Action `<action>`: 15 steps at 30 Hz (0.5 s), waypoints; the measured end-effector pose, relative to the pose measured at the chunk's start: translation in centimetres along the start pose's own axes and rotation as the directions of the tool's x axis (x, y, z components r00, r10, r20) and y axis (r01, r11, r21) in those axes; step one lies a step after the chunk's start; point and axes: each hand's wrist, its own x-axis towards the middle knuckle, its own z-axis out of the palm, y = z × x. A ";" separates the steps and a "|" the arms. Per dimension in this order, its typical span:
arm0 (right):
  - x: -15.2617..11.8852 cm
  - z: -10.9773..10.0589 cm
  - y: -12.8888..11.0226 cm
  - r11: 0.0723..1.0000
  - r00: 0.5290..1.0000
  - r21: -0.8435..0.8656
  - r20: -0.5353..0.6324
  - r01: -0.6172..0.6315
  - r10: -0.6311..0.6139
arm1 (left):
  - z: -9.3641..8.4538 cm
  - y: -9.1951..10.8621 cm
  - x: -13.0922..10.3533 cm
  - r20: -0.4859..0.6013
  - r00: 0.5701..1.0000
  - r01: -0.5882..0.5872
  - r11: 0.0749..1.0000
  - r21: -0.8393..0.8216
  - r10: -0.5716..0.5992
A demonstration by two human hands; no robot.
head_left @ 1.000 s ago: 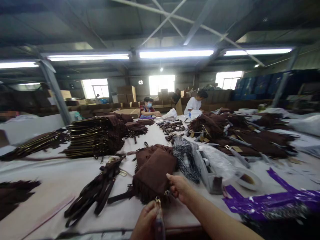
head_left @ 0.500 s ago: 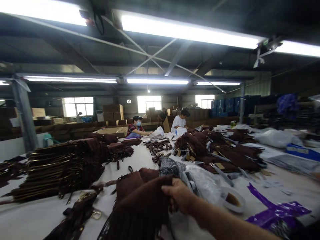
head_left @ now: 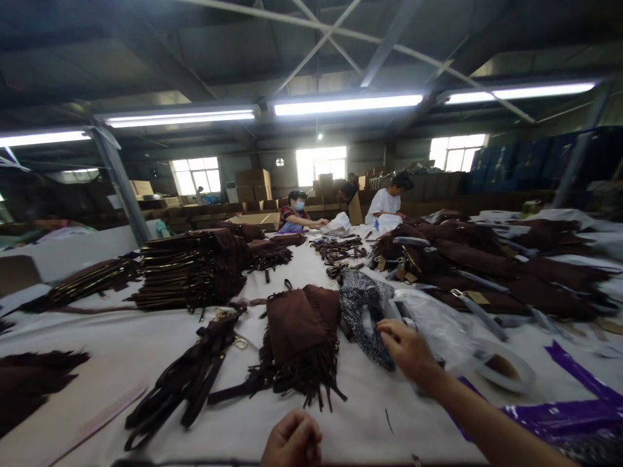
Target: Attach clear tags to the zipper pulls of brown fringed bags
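Observation:
My right hand (head_left: 409, 353) pinches the edge of a grey speckled cloth (head_left: 357, 292) that lies on the table. Low in the middle, my left hand (head_left: 293, 440) is curled closed; whatever its fingers hold, if anything, is hidden. Between and beyond the hands lies a brown fringed bag (head_left: 302, 321), its dark tassels spread towards me. Left of it is a bundle of dark brown straps (head_left: 189, 370) with gold-coloured clasps.
A tall stack of brown bags (head_left: 185, 269) stands at the left. More brown bags (head_left: 481, 259) are heaped at the right. Clear plastic (head_left: 438, 324), a tape roll (head_left: 503, 366) and purple plastic (head_left: 559, 415) lie near my right arm. Two people (head_left: 294, 214) work across the table.
My right hand has let go of the brown fringed piece, which now lies on the table, and has moved onto the speckled cloth. My left hand has come into view. The view has tilted down.

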 end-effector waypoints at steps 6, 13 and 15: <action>-10.3 8.4 0.4 0.974 0.918 -0.001 0.336 0.226 -0.212 | 1.5 0.5 -0.3 -0.100 0.995 0.013 0.998 0.069 -0.006; -10.8 8.5 1.1 0.963 0.909 -0.034 0.340 0.266 -0.240 | 2.0 1.8 3.5 -0.350 0.910 -0.029 0.875 0.483 0.223; -10.8 8.6 1.4 0.966 0.910 -0.024 0.342 0.258 -0.235 | 1.0 3.5 4.9 -0.397 0.835 -0.030 0.752 0.659 0.382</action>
